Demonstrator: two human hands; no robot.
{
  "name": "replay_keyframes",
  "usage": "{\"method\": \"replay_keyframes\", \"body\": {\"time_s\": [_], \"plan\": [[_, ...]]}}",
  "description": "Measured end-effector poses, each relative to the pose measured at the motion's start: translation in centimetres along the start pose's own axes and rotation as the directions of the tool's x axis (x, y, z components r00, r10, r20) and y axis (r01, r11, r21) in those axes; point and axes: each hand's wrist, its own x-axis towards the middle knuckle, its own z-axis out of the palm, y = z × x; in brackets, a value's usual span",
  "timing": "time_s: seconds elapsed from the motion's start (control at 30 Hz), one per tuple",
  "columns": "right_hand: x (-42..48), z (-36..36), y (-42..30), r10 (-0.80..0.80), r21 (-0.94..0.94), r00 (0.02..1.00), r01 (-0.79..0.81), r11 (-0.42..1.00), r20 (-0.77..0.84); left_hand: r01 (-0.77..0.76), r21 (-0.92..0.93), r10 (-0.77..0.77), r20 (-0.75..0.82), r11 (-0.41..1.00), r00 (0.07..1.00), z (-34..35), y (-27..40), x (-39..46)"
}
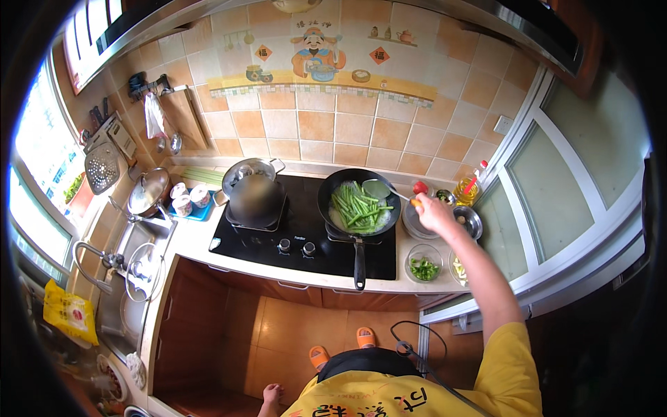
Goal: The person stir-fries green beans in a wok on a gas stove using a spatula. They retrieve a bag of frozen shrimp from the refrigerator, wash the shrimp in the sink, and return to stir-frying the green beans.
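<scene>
My right hand (435,212) is closed around the orange-ended handle of a metal ladle (376,188). The ladle's head rests at the upper right inside a black wok (324,198). Cut green beans (360,207) lie in the wok in pale, frothy liquid. The wok sits on the right burner, its black handle (359,266) pointing towards me. Low at my side hangs my left hand (272,393), away from the counter, its fingers curled; whether they hold anything is not clear. Right of the wok, a glass bowl of chopped greens (424,269) stands below my right forearm.
A blurred dark pot (255,203) occupies the left burner of the black gas hob (307,263), with a steel pan (266,168) behind it. An oil bottle (465,192) and a steel bowl (471,221) stand at right. Cups (182,204) and a sink (117,307) are left.
</scene>
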Motion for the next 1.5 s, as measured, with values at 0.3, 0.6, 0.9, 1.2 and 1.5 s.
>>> {"method": "replay_keyframes", "body": {"time_s": [0.3, 0.6, 0.9, 1.2, 1.5], "plan": [[8.8, 1.8, 3.3, 0.211, 0.063, 0.897, -0.254, 0.965, 0.389, -0.051, -0.110, 0.049, -0.022, 0.993, 0.999, 3.3, -1.1, -5.7], [1.6, 5.9, 1.9, -0.222, 0.308, 0.974, 0.225, 0.925, -0.044, 0.039, -0.240, -0.047, -0.025, 0.970, 0.999, 2.6, -3.7, -7.1], [-7.7, 0.8, -2.0, -0.360, -0.013, 0.920, 0.363, 0.932, -0.156, -0.040, -0.142, 0.043, 0.018, 0.989, 0.999, 3.2, 2.2, -2.0], [-10.3, -3.2, -4.2, -0.357, -0.082, 0.933, 0.354, 0.932, -0.032, -0.022, -0.183, 0.044, 0.117, 0.983, 0.992, 4.5, 2.0, -0.4], [-5.3, 5.6, -5.1, -0.257, -0.143, 0.962, 0.242, 0.960, -0.098, 0.024, -0.202, -0.025, -0.005, 0.979, 1.000, 2.4, -1.1, -4.3]]}}
